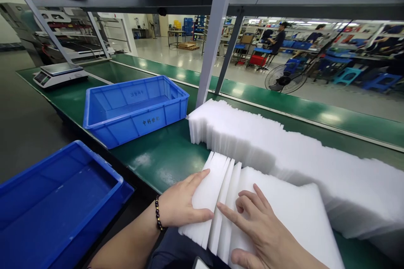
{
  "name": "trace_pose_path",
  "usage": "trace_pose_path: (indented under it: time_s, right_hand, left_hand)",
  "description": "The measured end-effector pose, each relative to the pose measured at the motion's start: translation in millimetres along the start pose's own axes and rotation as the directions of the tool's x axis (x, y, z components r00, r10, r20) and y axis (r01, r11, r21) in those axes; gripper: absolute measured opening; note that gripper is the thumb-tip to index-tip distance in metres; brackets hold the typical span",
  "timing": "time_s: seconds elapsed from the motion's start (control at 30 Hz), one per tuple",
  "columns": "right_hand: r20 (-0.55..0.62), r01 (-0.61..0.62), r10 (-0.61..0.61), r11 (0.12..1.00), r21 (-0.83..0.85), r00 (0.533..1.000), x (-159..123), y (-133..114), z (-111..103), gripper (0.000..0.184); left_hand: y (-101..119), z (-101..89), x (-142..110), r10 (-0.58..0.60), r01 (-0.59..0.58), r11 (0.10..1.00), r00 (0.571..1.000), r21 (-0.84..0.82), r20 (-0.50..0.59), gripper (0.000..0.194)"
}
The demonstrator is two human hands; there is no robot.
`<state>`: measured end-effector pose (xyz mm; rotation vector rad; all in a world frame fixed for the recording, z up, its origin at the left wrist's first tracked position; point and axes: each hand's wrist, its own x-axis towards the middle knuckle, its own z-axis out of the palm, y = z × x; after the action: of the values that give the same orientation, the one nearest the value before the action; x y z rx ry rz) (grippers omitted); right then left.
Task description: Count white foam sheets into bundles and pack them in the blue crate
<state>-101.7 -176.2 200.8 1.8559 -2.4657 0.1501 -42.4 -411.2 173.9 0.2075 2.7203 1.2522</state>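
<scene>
A fanned stack of thin white foam sheets (293, 214) lies at the near edge of the green bench. My left hand (181, 204), with a bead bracelet on the wrist, rests on the left end of the stack, fingers stretched along the outermost sheet and thumb pressed against its side. My right hand (265, 231) lies on top of the sheets, index finger extended into a gap between two of them, other fingers loosely curled. Behind runs a long row of upright white foam sheets (252, 138).
A blue plastic bin (135, 109) stands on the green bench (158, 155) to the left; another blue bin (57, 201) sits lower at the near left. A digital scale (59, 73) is at the far left. Grey frame posts (214, 38) rise behind the foam. People work in the distance.
</scene>
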Motion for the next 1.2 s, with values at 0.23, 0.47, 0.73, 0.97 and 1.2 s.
trace_pose_path:
  time_s: [0.23,0.47,0.73,0.97,1.2]
  right_hand:
    - [-0.18,0.043,-0.058,0.995,-0.087,0.982,0,1,0,0.049]
    - [-0.117,0.06,-0.069,0.995,-0.077,0.991,7,0,-5,0.058]
    - [-0.02,0.038,-0.039,0.999,-0.016,0.999,18,1,2,0.075]
    - [-0.119,0.055,-0.057,0.998,-0.019,0.991,11,3,3,0.064]
    - [-0.086,0.191,-0.201,0.976,-0.106,0.976,39,-4,-11,0.046]
  left_hand:
    - [-4,-1.3,0,0.028,-0.028,0.999,1.0,-0.045,0.0,0.086]
    - [-9,0.1,0,0.078,-0.078,0.992,0.997,-0.094,-0.005,0.079]
    - [-8,-3.0,1,0.074,-0.073,0.99,0.997,-0.119,0.001,0.087]
    - [-10,-5.6,1,0.08,-0.079,0.987,0.997,-0.139,0.004,0.089]
    - [-9,-3.5,2,0.087,-0.086,0.988,0.996,-0.126,0.003,0.09]
